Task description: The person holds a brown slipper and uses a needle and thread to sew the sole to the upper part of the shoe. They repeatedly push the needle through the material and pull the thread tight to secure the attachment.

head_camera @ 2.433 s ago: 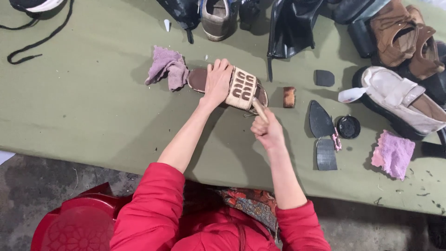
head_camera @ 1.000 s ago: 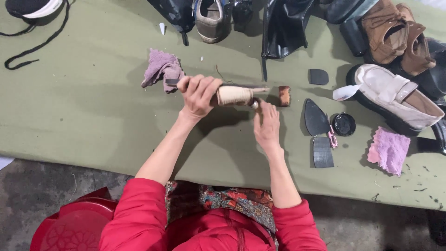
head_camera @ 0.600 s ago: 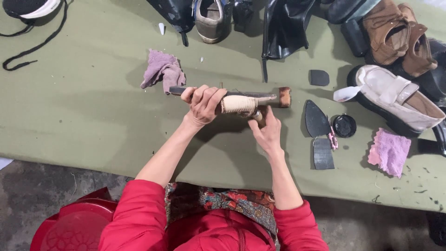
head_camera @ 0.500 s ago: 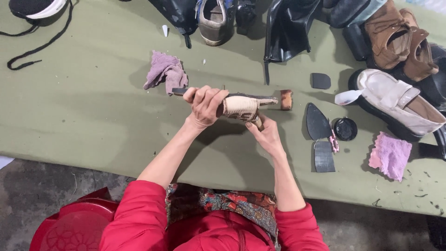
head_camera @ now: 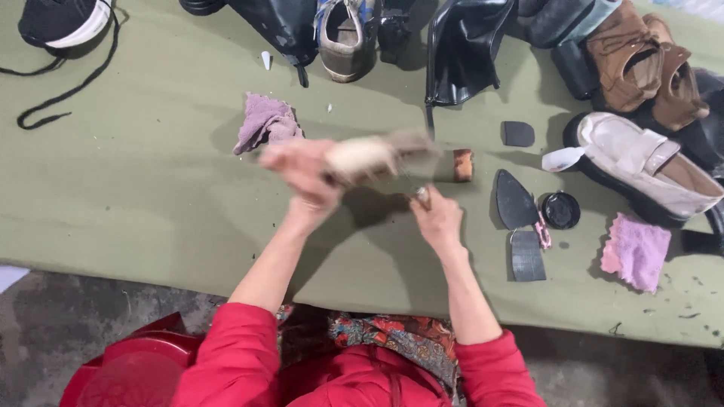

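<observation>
Head view: a blurred beige shoe (head_camera: 377, 154) is held above the green table (head_camera: 136, 196) by the left hand (head_camera: 305, 173), its grip pressed around it; the right hand (head_camera: 436, 218) is pinched on the shoe's underside, beside a purple rag (head_camera: 265, 124).

both red-sleeved arms reach forward. the left hand (head_camera: 305, 169) is raised, blurred, fingers curled in a grip. the right hand (head_camera: 437, 218) sits lower, fingers pinched together.

Lilac cloth (head_camera: 265, 124), pink cloth (head_camera: 636, 250), cream loafer (head_camera: 648, 162), perhaps a polish tin (head_camera: 561, 210).
</observation>
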